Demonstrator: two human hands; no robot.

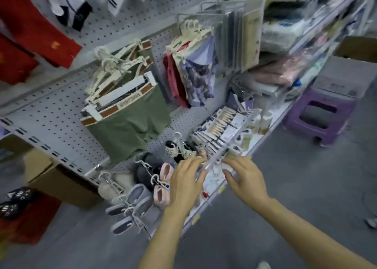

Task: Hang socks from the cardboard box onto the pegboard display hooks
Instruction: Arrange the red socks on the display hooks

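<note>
Grey concrete floor (306, 197) ran beside a long white perforated pegboard display wall (51, 124), its face tilted across the view from lower left to upper right. A brown cardboard box (61, 185) stood on the floor under the wall at the left, and a purple plastic stool (320, 118) stood on the floor at the right. Olive-green boxer shorts on cream plastic hangers (126, 115) hung from the upper pegs, with red and blue patterned underwear (191, 81) on hangers just to their right. Lower down, pairs of grey, pink, cream and black low-cut socks on white plastic clips (132, 203) hung in a close cluster from the hooks, and flat packets of socks (216, 130) filled the shelf beside them. Both bare arms reached toward that low shelf. The left hand (184, 185) had its fingers loosely bent over a pale, blurred item at the shelf edge, the thumb tip showing just above; the right hand (244, 179) had its fingers spread and slightly curved over the same spot. Motion blur made it impossible to tell whether either hand actually gripped anything.
</note>
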